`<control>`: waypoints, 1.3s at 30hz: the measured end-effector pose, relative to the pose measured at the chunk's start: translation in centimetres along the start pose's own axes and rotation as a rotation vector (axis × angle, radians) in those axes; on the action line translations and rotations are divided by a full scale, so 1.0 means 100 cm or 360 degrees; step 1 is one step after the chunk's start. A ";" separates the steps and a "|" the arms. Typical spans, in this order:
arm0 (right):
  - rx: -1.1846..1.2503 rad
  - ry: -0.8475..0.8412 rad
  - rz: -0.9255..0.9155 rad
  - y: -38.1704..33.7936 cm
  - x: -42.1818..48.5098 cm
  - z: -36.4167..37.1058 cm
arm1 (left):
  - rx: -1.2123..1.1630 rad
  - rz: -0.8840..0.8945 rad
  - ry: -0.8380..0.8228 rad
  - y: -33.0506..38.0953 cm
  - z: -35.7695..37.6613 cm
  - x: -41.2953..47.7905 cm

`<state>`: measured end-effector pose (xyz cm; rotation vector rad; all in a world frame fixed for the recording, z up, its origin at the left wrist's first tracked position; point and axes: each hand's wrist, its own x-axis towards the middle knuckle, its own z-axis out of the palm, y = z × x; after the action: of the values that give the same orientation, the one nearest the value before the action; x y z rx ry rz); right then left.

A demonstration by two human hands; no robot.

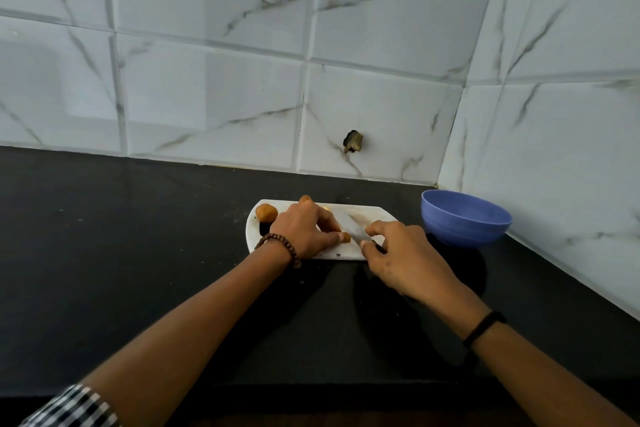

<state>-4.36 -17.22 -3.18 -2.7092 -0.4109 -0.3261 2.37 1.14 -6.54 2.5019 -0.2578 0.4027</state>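
A white cutting board (372,213) lies on the black counter. My left hand (304,230) pinches a small orange-brown piece of food (346,238) against the board. My right hand (405,258) grips the handle of a knife (353,227), whose blade lies across the board right beside that piece. A rounder orange-brown piece (266,212) sits at the board's left end. Another piece (305,199) shows just behind my left hand, mostly hidden.
A blue bowl (465,218) stands on the black counter (138,236) just right of the board, near the corner of the marble-tiled walls. A dark hole (353,141) marks the back wall above the board.
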 end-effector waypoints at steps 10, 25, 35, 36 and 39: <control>-0.0294 -0.0032 0.0027 -0.011 0.001 0.009 | 0.0081 -0.0005 0.0014 0.001 -0.001 -0.002; -0.0073 -0.0159 0.0113 0.002 -0.031 -0.038 | 0.0117 0.0042 0.0032 0.007 -0.007 -0.008; -0.0110 -0.0026 0.0016 -0.009 -0.016 -0.011 | 0.0136 0.0026 0.0059 0.007 -0.006 -0.007; -0.0120 -0.0015 0.0010 -0.010 -0.015 -0.011 | 0.0139 0.0030 0.0065 0.007 -0.006 -0.007; -0.0106 0.0005 0.0007 -0.011 -0.013 -0.009 | 0.0143 0.0033 0.0055 0.008 -0.007 -0.008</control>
<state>-6.04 -16.91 -2.34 -2.7736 -0.4001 -0.3484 1.22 0.98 -5.88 2.5794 -0.2570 0.4749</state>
